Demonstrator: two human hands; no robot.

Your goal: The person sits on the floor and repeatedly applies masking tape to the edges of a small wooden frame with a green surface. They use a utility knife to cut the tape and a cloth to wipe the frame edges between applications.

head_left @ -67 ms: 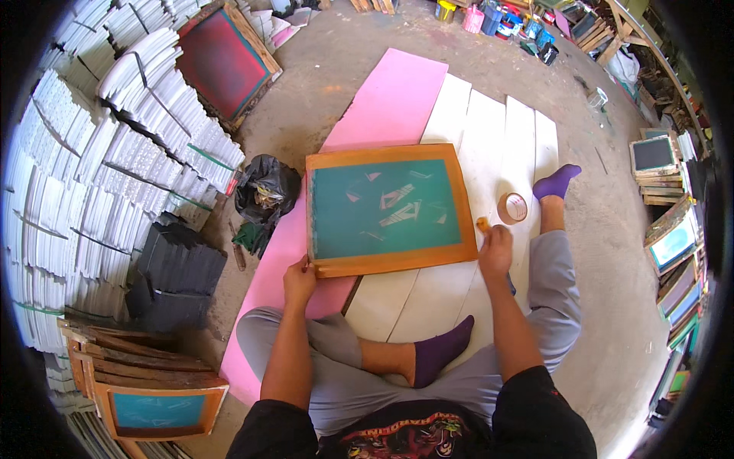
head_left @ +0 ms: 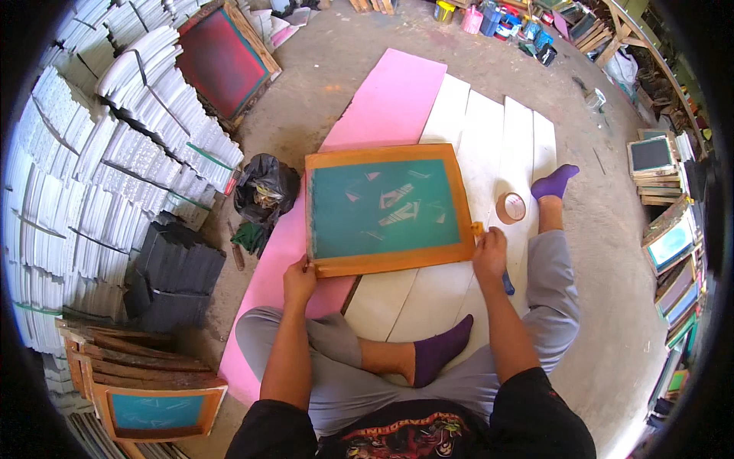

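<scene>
A screen-printing frame (head_left: 390,268) lies flat in front of me, its orange-brown border around teal mesh with pale angular marks. My left hand (head_left: 299,281) pinches the frame's near left corner. Beside the right border, my right hand (head_left: 490,251) has its fingers closed on a small yellow-orange piece (head_left: 478,229), too small to name, which meets the frame's right edge. A dark blue handle-like object (head_left: 508,284) shows just beside my right wrist; whether it lies on the boards I cannot tell. Right of the frame, a roll of brown tape (head_left: 501,208) rests on the white boards.
White boards (head_left: 482,145) and a pink sheet (head_left: 394,88) lie under the frame. A black plastic bag (head_left: 267,187) sits at its left. Strapped white stacks (head_left: 69,176) rise at the far left, and more printing frames (head_left: 157,409) lean nearby. Paint containers (head_left: 489,21) stand at the back.
My right hand has shifted slightly left, bringing the small yellow-orange piece against the frame's right edge. More of the blue object shows by my wrist. My left hand stays at the corner.
</scene>
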